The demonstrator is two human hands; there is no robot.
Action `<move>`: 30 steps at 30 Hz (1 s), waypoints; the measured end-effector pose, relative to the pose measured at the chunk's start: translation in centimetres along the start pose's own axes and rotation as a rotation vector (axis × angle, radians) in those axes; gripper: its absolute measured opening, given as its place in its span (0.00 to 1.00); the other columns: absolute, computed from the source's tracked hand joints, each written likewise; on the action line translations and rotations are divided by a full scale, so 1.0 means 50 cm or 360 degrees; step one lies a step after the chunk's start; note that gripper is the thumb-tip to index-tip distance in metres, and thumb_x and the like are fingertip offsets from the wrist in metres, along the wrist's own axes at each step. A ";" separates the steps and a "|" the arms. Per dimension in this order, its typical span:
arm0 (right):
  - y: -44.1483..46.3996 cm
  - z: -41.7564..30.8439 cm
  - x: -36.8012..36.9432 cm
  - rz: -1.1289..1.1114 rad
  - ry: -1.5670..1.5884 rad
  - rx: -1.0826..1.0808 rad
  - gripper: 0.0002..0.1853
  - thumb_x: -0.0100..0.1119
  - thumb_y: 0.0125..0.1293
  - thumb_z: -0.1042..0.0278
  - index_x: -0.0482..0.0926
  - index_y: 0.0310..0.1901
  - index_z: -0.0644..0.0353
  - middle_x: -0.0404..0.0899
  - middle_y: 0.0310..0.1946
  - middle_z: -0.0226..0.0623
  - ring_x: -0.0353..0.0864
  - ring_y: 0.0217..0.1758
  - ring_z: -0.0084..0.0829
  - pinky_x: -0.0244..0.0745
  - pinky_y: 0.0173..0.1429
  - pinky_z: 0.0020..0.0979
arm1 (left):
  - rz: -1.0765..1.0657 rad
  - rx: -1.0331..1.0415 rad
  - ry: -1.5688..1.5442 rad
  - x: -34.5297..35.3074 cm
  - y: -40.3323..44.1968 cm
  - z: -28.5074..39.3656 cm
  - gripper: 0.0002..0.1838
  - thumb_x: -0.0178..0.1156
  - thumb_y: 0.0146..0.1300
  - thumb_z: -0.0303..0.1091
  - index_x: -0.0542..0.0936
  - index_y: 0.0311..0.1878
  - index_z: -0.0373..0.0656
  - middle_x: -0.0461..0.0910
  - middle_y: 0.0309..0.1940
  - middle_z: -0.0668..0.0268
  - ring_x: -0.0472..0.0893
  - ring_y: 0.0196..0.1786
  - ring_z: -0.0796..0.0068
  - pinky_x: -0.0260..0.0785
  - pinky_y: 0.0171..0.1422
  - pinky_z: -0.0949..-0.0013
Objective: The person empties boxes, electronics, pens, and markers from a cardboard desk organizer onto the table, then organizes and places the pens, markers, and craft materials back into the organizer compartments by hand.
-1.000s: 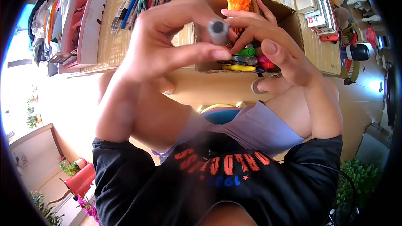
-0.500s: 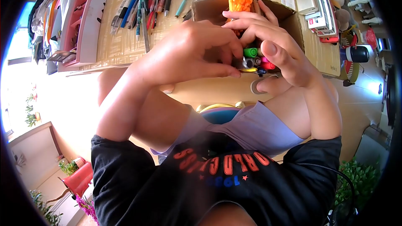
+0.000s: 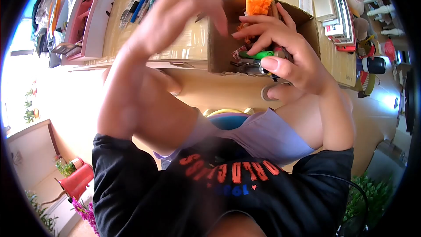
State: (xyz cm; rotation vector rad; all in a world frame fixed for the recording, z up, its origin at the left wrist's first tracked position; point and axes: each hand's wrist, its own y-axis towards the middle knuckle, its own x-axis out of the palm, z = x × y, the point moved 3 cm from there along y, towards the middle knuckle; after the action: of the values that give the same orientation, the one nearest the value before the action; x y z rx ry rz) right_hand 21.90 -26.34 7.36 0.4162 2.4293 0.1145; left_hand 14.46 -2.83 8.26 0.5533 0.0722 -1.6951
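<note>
A cardboard box [image 3: 219, 55] stands at the table's near edge. In it are a green marker [image 3: 262, 55], other pens partly covered by my fingers, and a bunch of bright orange pieces [image 3: 258, 1] rising at the back. My right hand [image 3: 287, 55] lies over the box's right side, open, with fingers spread and the thumb beside the green marker. I cannot tell how firmly it touches the pens. My left hand [image 3: 180, 15] is in the air left of the box, over the table, smeared by motion; its grip is unclear.
Several loose pens [image 3: 142, 2] lie on the table [image 3: 188, 48], left of the box. A pink and white shelf unit [image 3: 94, 22] stands at the left. Small boxes and books [image 3: 337, 22] are stacked at the right, with a dark cylinder [image 3: 375, 65] beyond the edge.
My left hand has left the box and moved left and up. The green marker, seen end-on before, now lies tilted. My right hand stays over the box.
</note>
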 end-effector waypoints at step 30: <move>0.000 0.000 -0.001 -0.0047 0.0020 -0.0004 0.18 0.58 0.68 0.49 0.84 0.43 0.57 0.87 0.56 0.36 0.73 0.77 0.41 0.26 0.88 0.59 | 0.1038 -0.0224 0.0034 -0.036 -0.010 -0.031 0.08 0.60 0.76 0.32 0.80 0.50 0.37 0.88 0.38 0.60 0.89 0.45 0.70 0.82 0.57 0.67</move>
State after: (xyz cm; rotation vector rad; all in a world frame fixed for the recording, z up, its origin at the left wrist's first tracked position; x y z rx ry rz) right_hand 21.94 -26.38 7.37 0.3793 2.4462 0.1075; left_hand 14.66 -0.53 7.51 0.4275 0.0215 -1.0403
